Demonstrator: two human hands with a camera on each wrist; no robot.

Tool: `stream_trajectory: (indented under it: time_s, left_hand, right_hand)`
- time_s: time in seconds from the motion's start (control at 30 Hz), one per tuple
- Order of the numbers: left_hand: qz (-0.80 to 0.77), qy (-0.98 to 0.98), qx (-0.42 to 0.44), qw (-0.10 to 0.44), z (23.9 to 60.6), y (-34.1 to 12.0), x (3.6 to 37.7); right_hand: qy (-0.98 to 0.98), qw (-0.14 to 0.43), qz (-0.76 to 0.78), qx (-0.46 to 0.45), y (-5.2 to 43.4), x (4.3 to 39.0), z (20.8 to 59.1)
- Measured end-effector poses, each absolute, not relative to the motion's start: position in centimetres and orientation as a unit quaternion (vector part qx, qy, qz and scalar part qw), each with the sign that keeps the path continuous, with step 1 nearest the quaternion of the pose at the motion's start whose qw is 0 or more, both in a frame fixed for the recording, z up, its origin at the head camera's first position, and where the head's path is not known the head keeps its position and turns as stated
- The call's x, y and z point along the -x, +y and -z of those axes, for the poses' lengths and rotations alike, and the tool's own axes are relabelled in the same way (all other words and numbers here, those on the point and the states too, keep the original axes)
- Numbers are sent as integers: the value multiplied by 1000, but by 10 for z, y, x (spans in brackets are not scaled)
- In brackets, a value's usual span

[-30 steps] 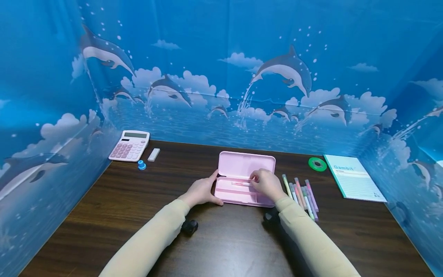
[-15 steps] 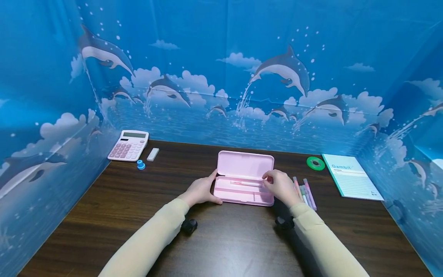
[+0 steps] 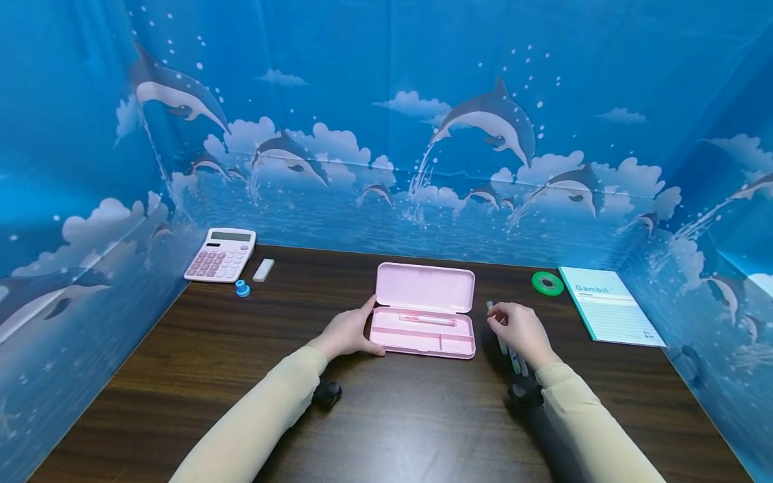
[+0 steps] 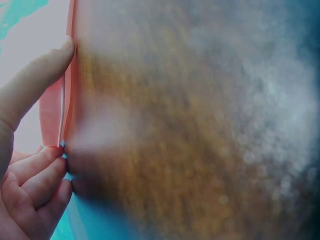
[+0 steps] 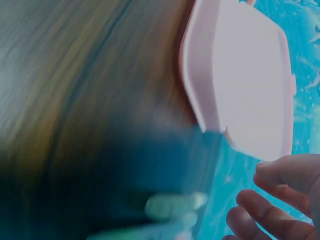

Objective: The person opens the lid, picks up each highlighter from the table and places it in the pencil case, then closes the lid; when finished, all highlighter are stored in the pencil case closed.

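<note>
Two hands of mine are at work on a dark wood-grain table point(image 3: 398, 422), and I place everything from the pink pencil case point(image 3: 423, 329) lying open at its middle, lid tipped up toward the far wall. My left hand point(image 3: 347, 333) rests against the case's left end, thumb up along the edge and fingers point(image 4: 37, 172) loosely curled at the near corner, steadying it without clamping. One pink pen point(image 3: 427, 320) lies lengthwise in the case's long rear compartment. My right hand point(image 3: 521, 330) hangs just right of the case, over a small bunch of pastel markers point(image 3: 510, 352) on the tabletop; its fingertips are drawn together at the top end of a pale green marker point(image 3: 490, 306), though I cannot tell whether they truly pinch it or only touch it, and the wrist view is too blurred to settle that. Farther right of the case lie a green roll of tape point(image 3: 547, 283) and then a teal notebook point(image 3: 610, 306). Well to the case's left, near the back corner, sit a pink calculator point(image 3: 220, 254), a white eraser point(image 3: 263, 270) and a small blue cap-like piece point(image 3: 243, 288). Blue backdrop sheets point(image 3: 386, 134) printed with dolphins, clouds and sea wall the table in behind the case and on both sides.
</note>
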State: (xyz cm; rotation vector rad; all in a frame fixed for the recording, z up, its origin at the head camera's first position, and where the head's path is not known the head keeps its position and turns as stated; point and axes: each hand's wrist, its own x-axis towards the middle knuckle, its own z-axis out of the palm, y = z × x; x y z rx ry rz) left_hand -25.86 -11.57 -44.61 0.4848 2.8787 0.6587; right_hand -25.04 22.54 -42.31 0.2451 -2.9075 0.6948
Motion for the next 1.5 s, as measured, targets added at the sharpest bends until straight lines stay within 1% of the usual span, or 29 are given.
stream_trajectory:
  time_s: [0.27,0.57,0.73,1.0,1.23,1.5]
  left_hand:
    - [-223,958,-159,81,442,-114,257]
    - [-221,959,-158,76,447,-116,260]
    - [-218,959,-161,79,448,-116,260]
    - [-212,960,-166,78,447,-116,260]
    - [-214,960,-166,76,448,-117,261]
    - [-225,958,-165,72,449,-117,261]
  right_hand:
    - [-971,59,-227,-38,256,243,428]
    - [-975,70,-208,-27,284,237,433]
    - [-976,54,-209,-15,296,235,434]
    - [-978,22,-207,-3,306,233,439]
    - [-977,20,-211,1,310,234,442]
    - [-974,-10,-223,39,315,234,442]
